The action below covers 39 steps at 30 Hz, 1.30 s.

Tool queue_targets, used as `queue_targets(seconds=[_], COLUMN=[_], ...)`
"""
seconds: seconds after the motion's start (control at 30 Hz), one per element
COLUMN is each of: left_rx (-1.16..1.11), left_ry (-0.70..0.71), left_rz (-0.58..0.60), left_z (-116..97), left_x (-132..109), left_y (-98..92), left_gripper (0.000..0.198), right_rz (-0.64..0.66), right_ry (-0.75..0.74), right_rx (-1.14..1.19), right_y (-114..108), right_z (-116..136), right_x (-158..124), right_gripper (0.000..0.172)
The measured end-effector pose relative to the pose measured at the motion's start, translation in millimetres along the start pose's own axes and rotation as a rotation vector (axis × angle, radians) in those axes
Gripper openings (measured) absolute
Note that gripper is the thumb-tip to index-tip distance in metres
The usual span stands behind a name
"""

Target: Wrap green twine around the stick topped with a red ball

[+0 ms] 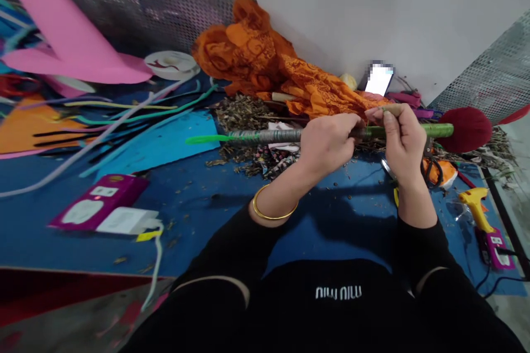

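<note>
Metal panels with many small holes (pixel 132 5) and one smooth white board (pixel 364 5) stand on the far side of a blue table (pixel 215 226). One long, straight stick (pixel 285 135) is across the middle, above the table; its left part is ribbed with grey and green winding, its right part is smooth green. The left hand (pixel 327 140) grips this stick around its middle. The right hand (pixel 403 138) is curled over it, thumb and forefinger pinched together; what is between them is too small to tell. One dark red ball (pixel 466 129) is just behind the stick's right end. Far behind lies crumpled, patterned orange cloth (pixel 248 49), beside dry, crisp plants (pixel 240 113). At left are three flat sheets: pink (pixel 70 27), orange (pixel 31 121) and blue (pixel 153 149). Two purple socket boxes are visible: the left one (pixel 85 212) has a white charger (pixel 126 220), the right one (pixel 502 262) a black plug (pixel 505 252).
</note>
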<state>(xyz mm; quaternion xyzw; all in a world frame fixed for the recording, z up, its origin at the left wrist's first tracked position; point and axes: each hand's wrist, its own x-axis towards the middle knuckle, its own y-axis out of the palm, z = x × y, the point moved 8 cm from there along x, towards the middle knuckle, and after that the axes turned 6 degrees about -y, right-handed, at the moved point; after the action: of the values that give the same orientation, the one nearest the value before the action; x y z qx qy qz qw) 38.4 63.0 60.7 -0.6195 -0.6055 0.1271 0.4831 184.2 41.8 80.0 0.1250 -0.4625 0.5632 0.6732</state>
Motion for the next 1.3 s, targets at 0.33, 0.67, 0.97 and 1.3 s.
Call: queue_targets(seconds=[0.33,0.67,0.97,1.3], left_rx=[-0.029,0.021,0.071,-0.228], left_ry=[0.160,0.073,-0.078,-0.148], left_rz=[-0.032,-0.049,-0.073,0.176], left_z=[-9,7,34,50], left_x=[-7,-1,9,15], left_y=[0.0,-12.8,-50.1,-41.4], left_gripper=[0.039,0.029,0.034,0.026], right_rz=[0.061,-0.040,-0.465,-0.320], right_ry=[0.021,0.256,0.411,0.244], right_rx=[-0.088,0.262,-0.040,0.019], right_y=[3,-42,-151,-162], right_z=[3,-2,-46,-130], right_x=[0,5,6,2], right_gripper=[0.027,0.026,0.009,0.022])
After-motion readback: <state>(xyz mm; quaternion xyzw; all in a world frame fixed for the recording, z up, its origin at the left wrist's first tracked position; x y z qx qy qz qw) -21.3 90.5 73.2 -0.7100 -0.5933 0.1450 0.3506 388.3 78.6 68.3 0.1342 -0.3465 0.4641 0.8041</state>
